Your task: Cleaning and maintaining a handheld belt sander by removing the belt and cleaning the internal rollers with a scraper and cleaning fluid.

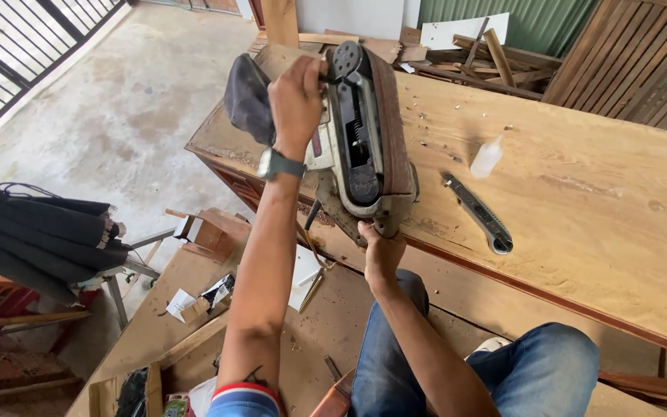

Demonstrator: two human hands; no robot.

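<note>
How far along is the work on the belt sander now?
Done: the belt sander lies on its side on the wooden tabletop, belt exposed. In hand: left hand grips its top, right hand its lower end. Left: the utility knife and small bottle lie untouched.

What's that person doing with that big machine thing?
A person is holding a belt sander tipped on its side at the edge of a big wooden tabletop. The left hand grips its far end by the dark dust bag, and the right hand holds the near end. A utility knife and small bottle lie nearby.
</note>
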